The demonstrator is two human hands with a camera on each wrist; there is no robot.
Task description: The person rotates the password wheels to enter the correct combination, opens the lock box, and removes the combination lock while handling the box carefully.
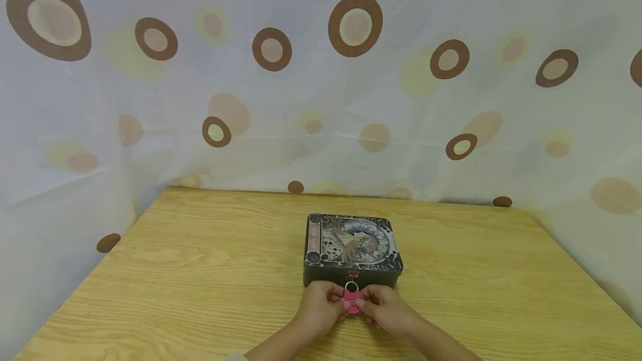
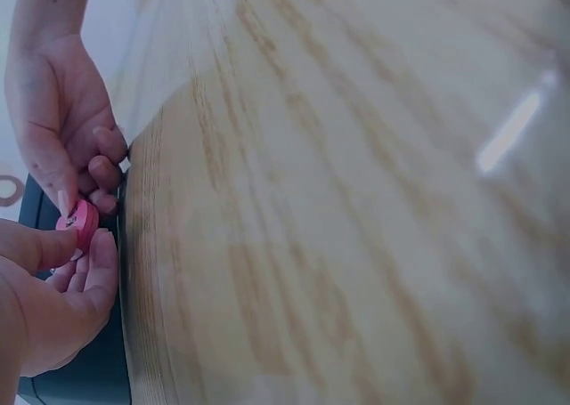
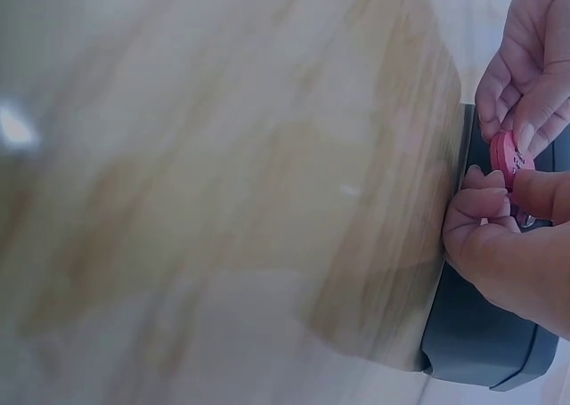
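A pink padlock (image 1: 352,300) with a metal shackle hangs at the front latch (image 1: 353,274) of a dark box (image 1: 356,244) with a printed lid. My left hand (image 1: 321,308) pinches the padlock's left side between thumb and fingers. From the other side my right hand (image 1: 387,308) pinches it too, its thumb near the small dials on the front. In the left wrist view the padlock (image 2: 82,222) lies between both hands, partly covered by fingertips. The right wrist view shows the padlock (image 3: 510,158) close to the box's dark side (image 3: 472,334). Whether the shackle is locked I cannot tell.
The box stands on a wooden table (image 1: 200,272), near the middle. Behind and beside the table hangs a pale cloth (image 1: 311,93) printed with brown, peach and yellow circles.
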